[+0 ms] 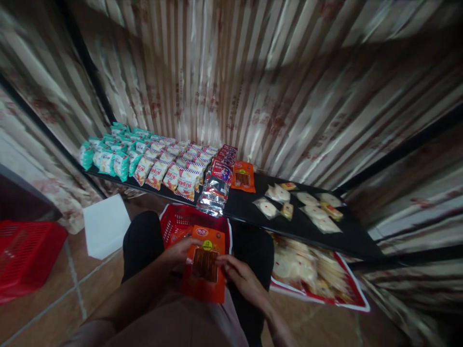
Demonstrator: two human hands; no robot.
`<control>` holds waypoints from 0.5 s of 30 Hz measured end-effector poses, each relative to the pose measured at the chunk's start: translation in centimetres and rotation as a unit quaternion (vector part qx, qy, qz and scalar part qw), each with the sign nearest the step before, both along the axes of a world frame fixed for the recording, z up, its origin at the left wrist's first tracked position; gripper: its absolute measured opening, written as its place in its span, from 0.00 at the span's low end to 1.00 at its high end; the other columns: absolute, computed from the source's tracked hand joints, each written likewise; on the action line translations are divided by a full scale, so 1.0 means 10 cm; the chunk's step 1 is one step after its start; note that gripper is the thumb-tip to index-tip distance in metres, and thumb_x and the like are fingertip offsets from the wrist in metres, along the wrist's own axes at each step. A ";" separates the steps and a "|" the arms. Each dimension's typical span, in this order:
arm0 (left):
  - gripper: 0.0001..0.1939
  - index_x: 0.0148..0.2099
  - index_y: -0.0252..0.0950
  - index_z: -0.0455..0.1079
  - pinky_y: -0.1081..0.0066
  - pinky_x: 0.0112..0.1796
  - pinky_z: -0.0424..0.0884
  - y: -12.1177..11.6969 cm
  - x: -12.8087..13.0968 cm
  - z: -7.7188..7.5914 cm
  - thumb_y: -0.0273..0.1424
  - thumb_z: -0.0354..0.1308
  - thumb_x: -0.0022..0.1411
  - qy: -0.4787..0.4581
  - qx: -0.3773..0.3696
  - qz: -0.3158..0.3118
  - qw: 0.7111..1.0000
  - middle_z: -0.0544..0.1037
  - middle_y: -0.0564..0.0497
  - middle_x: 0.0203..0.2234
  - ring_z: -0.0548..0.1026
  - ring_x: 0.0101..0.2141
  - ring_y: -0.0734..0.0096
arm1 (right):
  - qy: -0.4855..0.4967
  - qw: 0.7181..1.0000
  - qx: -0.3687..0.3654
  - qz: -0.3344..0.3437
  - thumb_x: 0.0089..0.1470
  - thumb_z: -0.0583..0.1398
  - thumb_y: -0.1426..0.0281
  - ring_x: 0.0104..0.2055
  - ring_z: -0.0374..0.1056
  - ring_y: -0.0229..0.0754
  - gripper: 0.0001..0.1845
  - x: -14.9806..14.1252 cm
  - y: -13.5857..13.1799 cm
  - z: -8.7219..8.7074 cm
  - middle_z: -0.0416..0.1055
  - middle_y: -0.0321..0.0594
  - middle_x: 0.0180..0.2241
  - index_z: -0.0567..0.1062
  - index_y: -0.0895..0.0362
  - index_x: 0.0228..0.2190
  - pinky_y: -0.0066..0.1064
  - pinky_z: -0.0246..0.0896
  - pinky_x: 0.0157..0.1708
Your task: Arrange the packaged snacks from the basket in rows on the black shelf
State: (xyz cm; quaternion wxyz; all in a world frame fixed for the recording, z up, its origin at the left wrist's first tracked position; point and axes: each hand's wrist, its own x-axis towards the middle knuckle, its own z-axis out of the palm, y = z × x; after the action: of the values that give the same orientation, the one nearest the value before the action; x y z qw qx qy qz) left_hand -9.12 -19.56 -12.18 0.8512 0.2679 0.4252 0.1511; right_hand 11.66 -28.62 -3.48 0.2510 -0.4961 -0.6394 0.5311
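An orange snack packet [203, 266] with a see-through window showing brown strips is held upright over my lap. My left hand [183, 251] grips its left edge, the fingers reaching across the front near a yellow round label. At the packet's right edge my right hand [240, 273] has its fingers bent against it, the thumb side hidden. Behind the packet, between my knees, sits a red basket [177, 217]; more orange shows inside it. A similar orange packet [243, 176] lies on the black shelf [246, 209] ahead.
Teal snack bags [106, 161], white-and-orange bags [173, 176] and silver-and-purple packets [217, 180] stand in rows on the shelf. Flat clear-wrapped discs [267, 208] lie to the right. Below is a filled basket [356, 289]. A red crate [29, 255] and white sheet [106, 226] are leftward.
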 end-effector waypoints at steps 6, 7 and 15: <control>0.21 0.43 0.30 0.68 0.61 0.48 0.63 -0.16 0.26 0.26 0.34 0.63 0.47 -0.072 -0.043 -0.024 0.996 0.77 0.45 0.32 0.75 0.41 0.56 | -0.043 0.981 0.113 -0.152 0.54 0.54 0.60 0.41 0.69 0.44 0.16 0.08 -0.07 -0.13 0.73 0.44 0.37 0.74 0.56 0.40 0.35 0.64 0.43; 0.20 0.43 0.30 0.68 0.61 0.48 0.64 -0.18 0.30 0.31 0.33 0.62 0.47 -0.087 -0.048 -0.027 0.995 0.77 0.45 0.32 0.75 0.41 0.57 | -0.059 0.972 0.132 -0.187 0.54 0.55 0.60 0.41 0.69 0.44 0.16 0.10 -0.08 -0.16 0.72 0.44 0.37 0.74 0.56 0.39 0.35 0.64 0.44; 0.15 0.40 0.29 0.69 0.61 0.46 0.65 -0.20 0.69 0.68 0.25 0.61 0.46 -0.098 -0.003 0.037 0.995 0.77 0.45 0.32 0.75 0.40 0.57 | -0.062 0.873 0.200 -0.440 0.43 0.59 0.53 0.47 0.66 0.51 0.23 0.33 -0.14 -0.34 0.71 0.48 0.42 0.74 0.57 0.36 0.45 0.60 0.50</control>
State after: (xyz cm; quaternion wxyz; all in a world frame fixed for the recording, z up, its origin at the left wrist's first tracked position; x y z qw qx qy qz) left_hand -2.19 -21.61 -5.41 0.8832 0.2332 0.3503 0.2070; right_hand 14.91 -30.03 -6.86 0.5123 -0.6976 -0.4617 0.1942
